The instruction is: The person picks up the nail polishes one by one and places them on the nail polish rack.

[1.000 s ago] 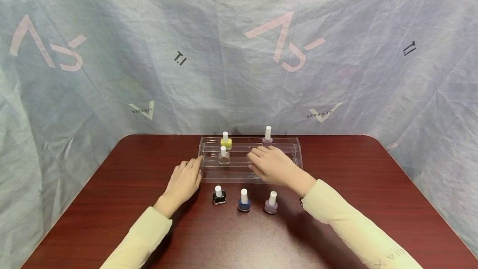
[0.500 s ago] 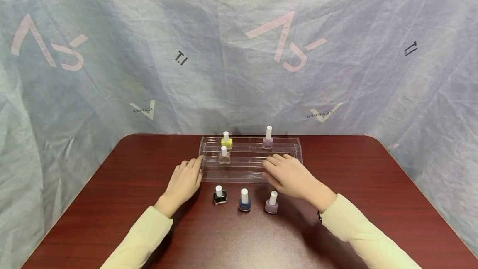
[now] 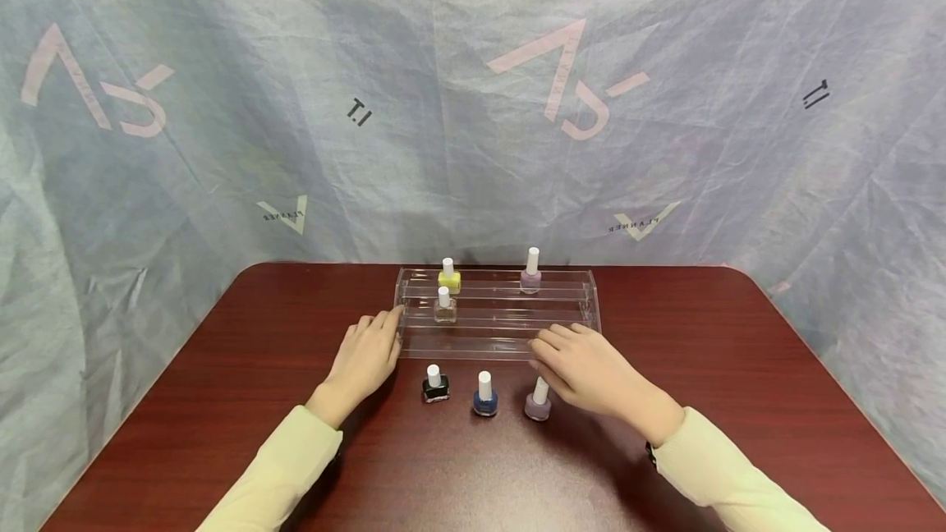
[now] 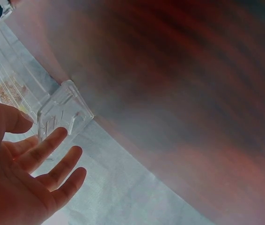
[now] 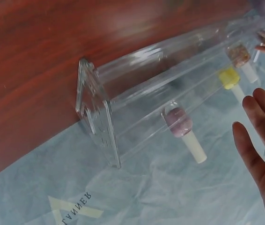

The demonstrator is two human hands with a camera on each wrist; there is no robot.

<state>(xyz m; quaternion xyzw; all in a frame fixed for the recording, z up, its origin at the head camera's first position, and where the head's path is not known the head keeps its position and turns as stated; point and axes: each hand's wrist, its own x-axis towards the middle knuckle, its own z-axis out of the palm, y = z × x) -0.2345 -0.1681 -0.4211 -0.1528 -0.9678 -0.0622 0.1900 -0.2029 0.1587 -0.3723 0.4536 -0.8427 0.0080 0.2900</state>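
A stepped clear acrylic rack (image 3: 502, 343) stands on the table. At its left end is my left hand (image 3: 362, 360), fingertips right at the end panel (image 4: 78, 110); the left wrist view shows these fingers spread. My right hand (image 3: 591, 368) hovers over the rack's front right, loosely bent fingers holding nothing. Just under it stands a lilac nail polish bottle (image 3: 538, 407), its white cap partly overlapped by the hand. Left of that are a blue nail polish (image 3: 484, 402) and a black one (image 3: 436, 387). On the rack sit a yellow polish (image 3: 448, 280), a clear glittery one (image 3: 445, 310) and another lilac one (image 3: 530, 280).
The dark red wooden table (image 3: 687, 335) has rounded far corners. A grey printed cloth (image 3: 458, 146) hangs behind it and along both sides. The rack lies near the table's far edge, with the three loose bottles in a row before it.
My right hand has drawn back from the rack's middle, rightward and toward me, to the lilac bottle on the table. The left hand has stayed at the rack's end.
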